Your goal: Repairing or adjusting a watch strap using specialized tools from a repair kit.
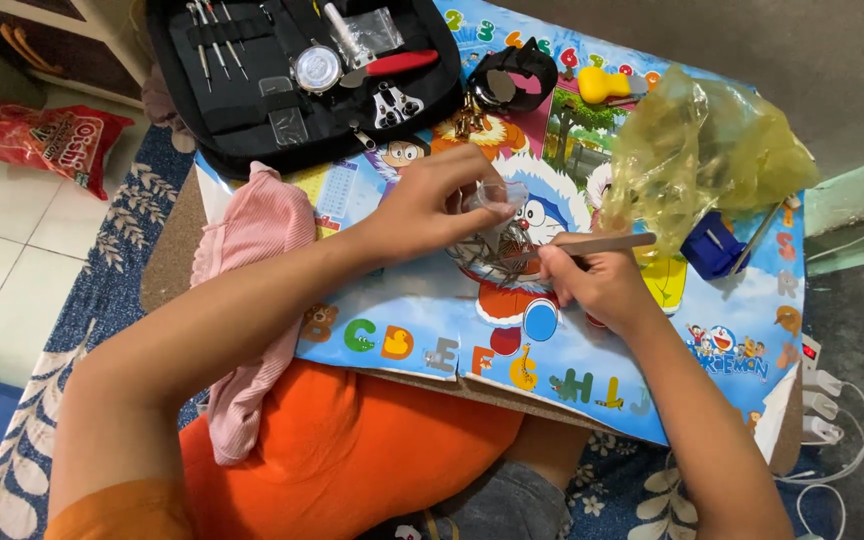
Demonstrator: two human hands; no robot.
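Wristwatch (492, 250) sits mid-counter (422, 330) under both hands; left hand (432, 205) fingers pinch its clear cover from the far-left, right hand (597, 285) grips a wooden stick (592, 243) lying left-right, tip touching it.

- We see a black tool case (252, 120) lying open beyond the mat.
- We note a yellow plastic bag (702, 150), a blue block (710, 248), a pink cloth (252, 240).

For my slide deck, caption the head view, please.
Left hand steadies a metal watch band; right hand holds a thin tool.
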